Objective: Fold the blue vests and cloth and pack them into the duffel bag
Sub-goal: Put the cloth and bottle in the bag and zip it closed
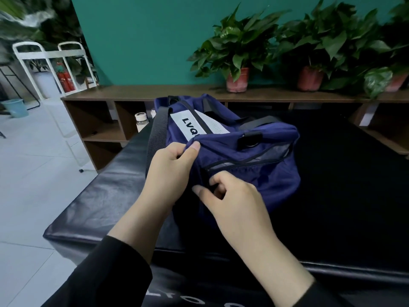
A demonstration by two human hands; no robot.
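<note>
A navy blue duffel bag (pixel 254 151) with black straps and a white label lies on the black padded table (pixel 99 196). My left hand (pixel 170 171) pinches a fold of the bag's fabric at its near left end, thumb on top. My right hand (pixel 232 200) is just below it, with thumb and fingers curled on a small dark piece at the bag's near end; it looks like a zipper pull. No vests or loose cloth show outside the bag.
A low wooden shelf (pixel 132 95) runs behind the table under a teal wall, with potted plants (pixel 238 52) on top and a bottle (pixel 141 121) beside it. White metal racks (pixel 51 63), fire extinguishers and a teal bucket (pixel 16 107) stand on the tiled floor at left.
</note>
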